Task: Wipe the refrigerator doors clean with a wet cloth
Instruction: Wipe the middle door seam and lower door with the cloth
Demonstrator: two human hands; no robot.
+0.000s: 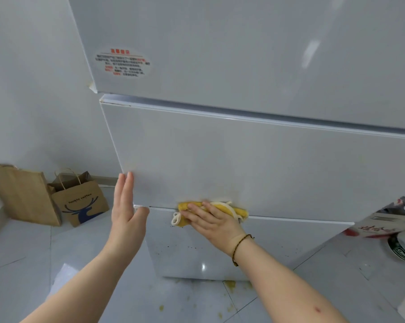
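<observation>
Both hands are up. My right hand [210,226] lies flat, fingers spread, pressing the yellow cloth [239,210] onto the seam between the middle door [243,166] and the lower door [196,257]. The cloth's long axis runs along that seam. My left hand [125,213], fingers straight and together, sits left of it by the door's edge. Dark specks [192,247] lie just below the right hand, so I judge the next stroke goes down.

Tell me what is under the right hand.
A yellow cloth, pressed flat against the fridge door by the right hand. The door behind the cloth is hidden.
</observation>
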